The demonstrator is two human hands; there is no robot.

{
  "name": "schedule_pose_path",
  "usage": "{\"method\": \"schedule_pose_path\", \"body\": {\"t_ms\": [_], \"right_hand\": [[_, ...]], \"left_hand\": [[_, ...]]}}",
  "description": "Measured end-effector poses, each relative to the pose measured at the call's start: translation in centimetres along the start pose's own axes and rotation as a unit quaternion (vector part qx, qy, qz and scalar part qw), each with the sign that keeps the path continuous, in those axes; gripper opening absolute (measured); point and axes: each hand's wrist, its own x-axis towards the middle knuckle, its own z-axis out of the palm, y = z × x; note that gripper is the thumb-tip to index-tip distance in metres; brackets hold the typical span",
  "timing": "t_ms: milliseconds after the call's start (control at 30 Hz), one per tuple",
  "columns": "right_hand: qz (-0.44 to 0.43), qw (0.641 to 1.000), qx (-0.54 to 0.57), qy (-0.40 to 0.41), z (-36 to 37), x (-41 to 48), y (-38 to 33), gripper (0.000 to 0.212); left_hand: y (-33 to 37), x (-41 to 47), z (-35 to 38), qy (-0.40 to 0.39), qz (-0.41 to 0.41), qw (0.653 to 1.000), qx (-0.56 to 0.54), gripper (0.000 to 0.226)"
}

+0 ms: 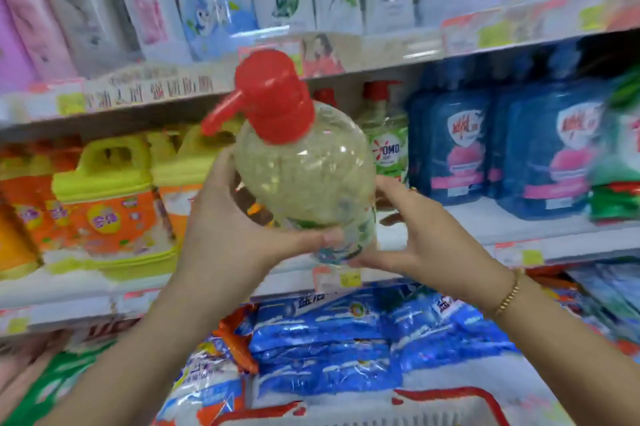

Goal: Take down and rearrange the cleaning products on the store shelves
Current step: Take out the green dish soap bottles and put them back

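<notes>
A clear bottle [304, 169] of pale yellow liquid with a red pump top is tilted toward me in front of the middle shelf. My left hand [228, 218] grips its left side, thumb across the lower body. My right hand [412, 228] holds the bottom right, fingers curled behind the base. Behind it on the middle shelf [460, 218] stands a green-labelled pump bottle [384, 138] with a red top.
Orange jugs with yellow-green caps [104, 190] fill the shelf's left part, blue pump bottles [498, 148] its right. Refill pouches [214, 0] stand on the top shelf. Blue detergent bags [346, 339] lie below. A red basket handle [450, 398] shows at the bottom.
</notes>
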Motion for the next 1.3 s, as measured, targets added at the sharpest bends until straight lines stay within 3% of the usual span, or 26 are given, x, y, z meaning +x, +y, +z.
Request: {"method": "schedule_pose_path", "body": {"t_ms": [167, 367, 567, 733, 833, 900, 1000, 1133, 1300], "right_hand": [[0.066, 0.997, 0.004, 0.042, -4.5, -1.0, 6.0, 0.071], [0.160, 0.982, 0.093, 0.042, -5.7, -1.6, 11.4, 0.069], [0.187, 0.967, 0.150, 0.083, -4.3, 0.2, 13.1, 0.066], [0.190, 0.966, 0.131, 0.115, -2.2, 1.3, 14.2, 0.068], [0.201, 0.966, 0.122, 0.105, -2.0, 1.6, 14.5, 0.070], [0.224, 0.963, 0.112, 0.099, -1.7, 2.1, 15.1, 0.076], [0.254, 0.959, 0.080, 0.100, -1.2, 2.9, 15.5, 0.081], [0.273, 0.953, 0.046, 0.121, 0.6, 3.9, 14.6, 0.089], [0.257, 0.959, 0.064, 0.106, 1.3, 4.0, 14.2, 0.082]], "left_hand": [[3.4, 2.4, 9.0, -0.025, 0.005, 0.996, -0.088, 0.100], [2.3, 4.9, 15.9, -0.020, -0.073, 0.995, -0.060, 0.084], [-0.4, 8.6, 19.7, 0.035, -0.168, 0.981, -0.086, 0.105], [0.6, 9.6, 19.5, 0.013, -0.172, 0.985, 0.012, 0.072], [-0.5, 8.6, 17.4, -0.010, -0.121, 0.991, 0.053, 0.053], [-1.8, 7.5, 15.2, 0.031, -0.074, 0.990, 0.119, 0.047], [-4.0, 6.2, 12.7, 0.121, -0.048, 0.982, 0.138, 0.059], [-7.0, 6.2, 12.0, 0.111, -0.119, 0.981, 0.107, 0.083], [-8.7, 6.5, 12.1, 0.126, -0.100, 0.985, 0.063, 0.082]]}}
